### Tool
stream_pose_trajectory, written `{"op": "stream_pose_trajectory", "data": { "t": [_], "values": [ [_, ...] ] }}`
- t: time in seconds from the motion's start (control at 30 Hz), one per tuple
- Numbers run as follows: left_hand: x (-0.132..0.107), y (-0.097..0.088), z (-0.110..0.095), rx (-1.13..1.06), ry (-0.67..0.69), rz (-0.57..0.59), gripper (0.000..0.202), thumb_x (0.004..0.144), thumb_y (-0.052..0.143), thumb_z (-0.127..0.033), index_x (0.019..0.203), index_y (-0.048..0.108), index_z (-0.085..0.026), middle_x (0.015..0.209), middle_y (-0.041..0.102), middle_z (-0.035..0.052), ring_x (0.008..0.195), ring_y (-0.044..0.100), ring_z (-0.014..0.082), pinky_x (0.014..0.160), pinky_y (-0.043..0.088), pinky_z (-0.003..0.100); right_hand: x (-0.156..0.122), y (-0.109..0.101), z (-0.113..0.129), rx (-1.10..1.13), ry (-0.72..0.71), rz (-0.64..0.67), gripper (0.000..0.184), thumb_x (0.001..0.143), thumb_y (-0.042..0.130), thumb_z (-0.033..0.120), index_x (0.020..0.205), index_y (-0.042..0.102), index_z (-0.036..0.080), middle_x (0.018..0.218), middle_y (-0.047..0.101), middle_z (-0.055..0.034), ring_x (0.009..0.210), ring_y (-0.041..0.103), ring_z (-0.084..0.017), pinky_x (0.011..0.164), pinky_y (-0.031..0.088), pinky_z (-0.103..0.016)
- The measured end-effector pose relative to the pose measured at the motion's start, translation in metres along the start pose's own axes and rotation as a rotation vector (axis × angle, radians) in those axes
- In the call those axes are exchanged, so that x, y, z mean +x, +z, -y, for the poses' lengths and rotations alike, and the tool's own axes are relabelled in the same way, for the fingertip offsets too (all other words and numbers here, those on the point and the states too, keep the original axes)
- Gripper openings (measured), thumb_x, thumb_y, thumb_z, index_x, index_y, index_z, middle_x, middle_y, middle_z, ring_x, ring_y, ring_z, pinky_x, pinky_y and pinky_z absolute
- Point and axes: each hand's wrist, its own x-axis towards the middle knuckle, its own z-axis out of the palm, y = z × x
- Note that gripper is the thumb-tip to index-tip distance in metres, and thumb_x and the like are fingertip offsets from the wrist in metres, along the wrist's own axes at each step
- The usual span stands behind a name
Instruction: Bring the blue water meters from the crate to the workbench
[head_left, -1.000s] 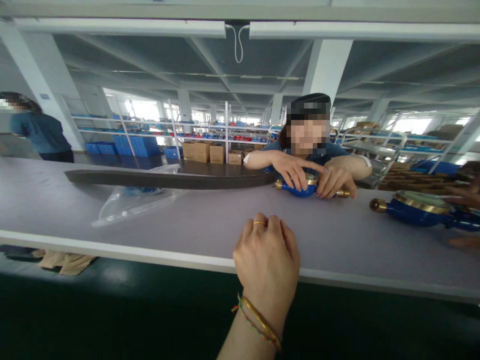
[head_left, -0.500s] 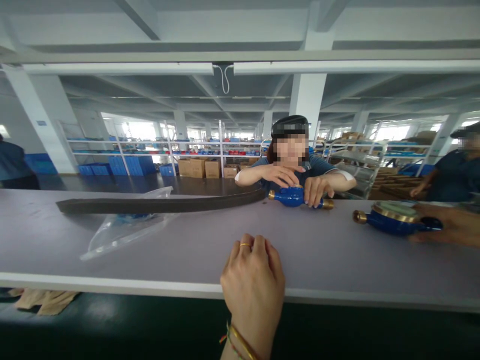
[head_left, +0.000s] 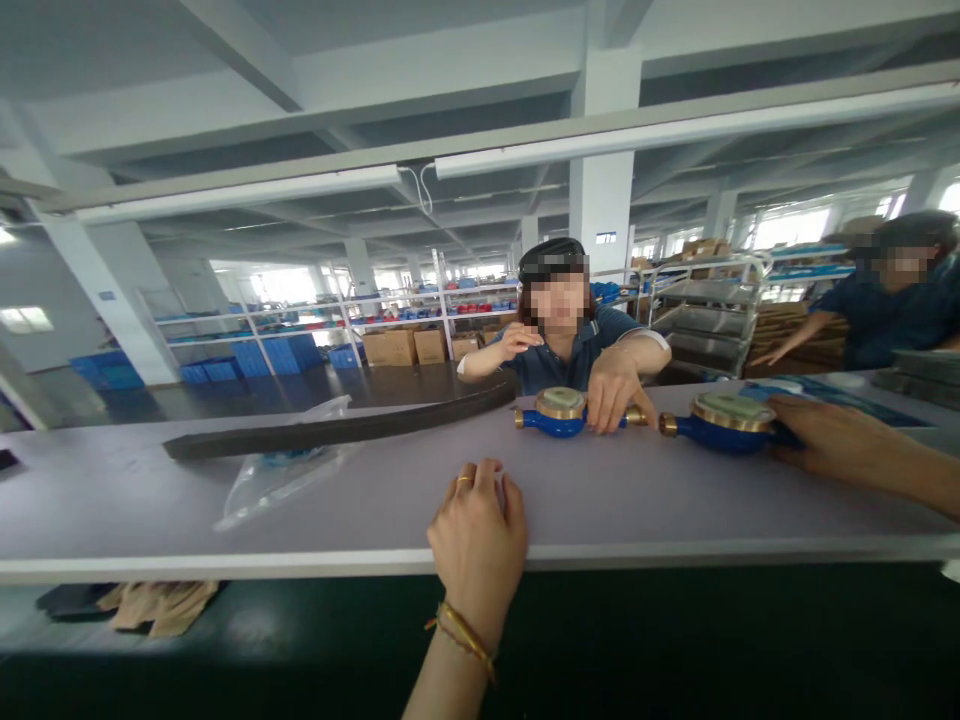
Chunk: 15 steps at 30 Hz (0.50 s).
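Note:
My left hand (head_left: 478, 530) rests on the near part of the table, palm down, its fingers loosely curled; nothing shows in them. A ring and bracelets are on it. Reaching in from the right edge, my right hand (head_left: 814, 430) grips one end of a blue water meter (head_left: 724, 425) with a brass collar, a pale round top and a threaded brass end pointing left. Across the table, a co-worker's hand (head_left: 615, 390) lies on a second blue water meter (head_left: 559, 415), which sits face up. The co-worker's other hand is raised near the chin.
A long dark foam strip (head_left: 337, 432) lies across the table (head_left: 405, 520), partly over a clear plastic bag (head_left: 289, 478). At right another person (head_left: 885, 290) stands near a metal rack (head_left: 697, 320). Brown cloth-like material (head_left: 161, 605) is below the table at left.
My right hand has brought its water meter left, nearer the other one. The co-worker's meter now sits face up, and one of their hands has lifted off it. My view has tilted.

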Motion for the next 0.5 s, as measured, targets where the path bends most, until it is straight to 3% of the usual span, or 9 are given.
{"op": "stream_pose_trajectory", "data": {
  "t": [0.1, 0.23, 0.33, 0.4, 0.5],
  "values": [
    [0.014, -0.013, -0.003, -0.096, 0.05, 0.062, 0.038, 0.092, 0.053, -0.029, 0.129, 0.053, -0.021, 0.108, 0.07, 0.0067, 0.103, 0.066, 0.0287, 0.087, 0.051, 0.043, -0.008, -0.007, 0.013, -0.01, 0.073, 0.182, 0.024, 0.088, 0.064, 0.017, 0.11, 0.065, 0.01, 0.121, 0.066, -0.018, 0.104, 0.067, -0.03, 0.091, 0.053, -0.041],
    [0.058, -0.027, -0.026, -0.084, 0.376, 0.075, 0.078, 0.079, 0.072, -0.03, 0.146, 0.037, -0.012, 0.139, 0.056, 0.0175, 0.133, 0.049, 0.0331, 0.118, 0.039, 0.051, -0.021, -0.012, 0.033, 0.007, 0.12, 0.102, 0.029, 0.095, 0.056, 0.022, 0.122, 0.058, 0.012, 0.139, 0.057, -0.0188, 0.112, 0.064, -0.034, 0.084, 0.052, -0.043],
    [0.104, -0.022, -0.052, -0.087, 0.644, 0.323, 0.11, 0.066, 0.084, -0.031, 0.153, 0.02, -0.01, 0.161, 0.031, 0.0233, 0.151, 0.029, 0.0346, 0.127, 0.027, 0.051, -0.027, -0.013, 0.039, 0.006, 0.119, 0.039, 0.024, 0.097, 0.051, 0.023, 0.117, 0.058, 0.012, 0.131, 0.06, -0.0184, 0.11, 0.064, -0.035, 0.087, 0.051, -0.045],
    [0.134, -0.01, -0.067, -0.036, 0.726, 0.516, 0.126, 0.058, 0.088, -0.032, 0.155, 0.012, -0.01, 0.166, 0.018, 0.0254, 0.156, 0.019, 0.0355, 0.129, 0.024, 0.051, -0.028, -0.014, 0.041, -0.008, 0.093, 0.034, 0.019, 0.097, 0.05, 0.02, 0.112, 0.058, 0.011, 0.125, 0.062, -0.018, 0.112, 0.063, -0.035, 0.094, 0.049, -0.045],
    [0.166, 0.008, -0.085, 0.103, 0.751, 0.696, 0.128, 0.051, 0.089, -0.029, 0.154, 0.015, -0.014, 0.165, 0.022, 0.0238, 0.155, 0.023, 0.035, 0.128, 0.025, 0.048, -0.027, -0.016, 0.04, 0.001, 0.051, 0.046, 0.016, 0.095, 0.048, 0.015, 0.107, 0.057, 0.011, 0.121, 0.062, -0.0156, 0.117, 0.06, -0.034, 0.101, 0.045, -0.045]
  ]
}}
